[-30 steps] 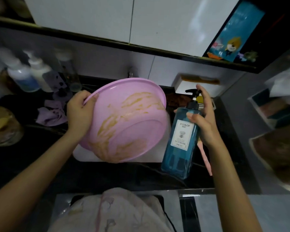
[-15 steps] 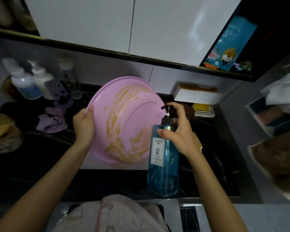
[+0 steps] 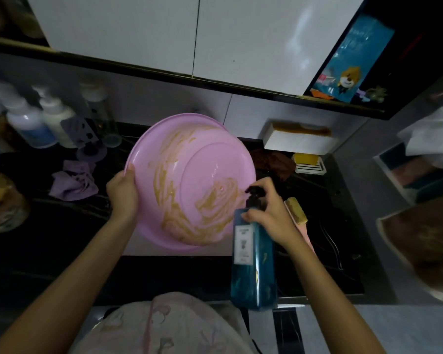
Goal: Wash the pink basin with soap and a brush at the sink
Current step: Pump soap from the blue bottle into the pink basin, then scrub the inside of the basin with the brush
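The pink basin (image 3: 205, 162), smeared inside with brownish-yellow streaks, is tilted on edge over the white sink (image 3: 179, 251), its inside facing me. My left hand (image 3: 123, 192) grips its left rim. My right hand (image 3: 269, 210) holds the neck of a blue pump soap bottle (image 3: 252, 261), fingers over the black pump head, whose nozzle points at the basin's lower right wall. A pink-handled brush (image 3: 296, 210) with tan bristles lies on the dark counter just right of that hand, partly hidden by it.
White bottles (image 3: 36, 121) and a clear jar stand at the back left, with a purple cloth (image 3: 73, 181) in front. A white box (image 3: 299, 140) and a yellow soap on a rack (image 3: 308, 162) sit at the back right. White cabinets hang overhead.
The soap bottle has moved left and closer to the basin, its pump now at the basin's lower right edge. The basin has tipped more upright, facing me.
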Action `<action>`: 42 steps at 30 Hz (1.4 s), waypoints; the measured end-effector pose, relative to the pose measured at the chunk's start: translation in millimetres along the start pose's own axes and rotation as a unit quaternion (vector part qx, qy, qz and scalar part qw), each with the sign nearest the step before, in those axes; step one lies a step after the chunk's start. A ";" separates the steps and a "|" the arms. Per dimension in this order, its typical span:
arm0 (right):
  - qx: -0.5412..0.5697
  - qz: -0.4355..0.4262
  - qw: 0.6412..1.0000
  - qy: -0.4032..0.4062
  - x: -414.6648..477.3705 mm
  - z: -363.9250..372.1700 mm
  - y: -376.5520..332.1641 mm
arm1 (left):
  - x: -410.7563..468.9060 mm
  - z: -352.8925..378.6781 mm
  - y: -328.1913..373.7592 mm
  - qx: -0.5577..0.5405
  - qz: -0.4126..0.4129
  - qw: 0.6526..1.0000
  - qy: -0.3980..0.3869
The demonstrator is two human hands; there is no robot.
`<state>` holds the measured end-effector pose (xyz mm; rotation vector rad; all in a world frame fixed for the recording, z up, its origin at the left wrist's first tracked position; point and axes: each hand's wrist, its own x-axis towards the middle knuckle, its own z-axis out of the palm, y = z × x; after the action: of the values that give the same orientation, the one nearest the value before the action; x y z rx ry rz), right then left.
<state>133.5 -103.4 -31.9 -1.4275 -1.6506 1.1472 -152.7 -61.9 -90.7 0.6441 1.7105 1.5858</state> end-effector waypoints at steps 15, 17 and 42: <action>-0.086 -0.072 0.978 0.176 25.3 -69.5 -8.3 | 3.4 -2.0 4.6 0.025 0.015 0.998 -0.051; -0.127 -0.078 0.951 0.272 24.6 -90.6 -1.6 | -2.6 1.9 5.8 0.021 0.030 0.997 -0.070; -0.180 0.071 0.814 0.547 56.6 -131.6 120.2 | -46.3 36.6 15.0 0.180 0.097 0.895 -0.396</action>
<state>289.3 -20.5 -93.6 -1.9198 -0.9080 -0.0763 -97.0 -72.1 -68.4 1.4529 1.3167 0.8942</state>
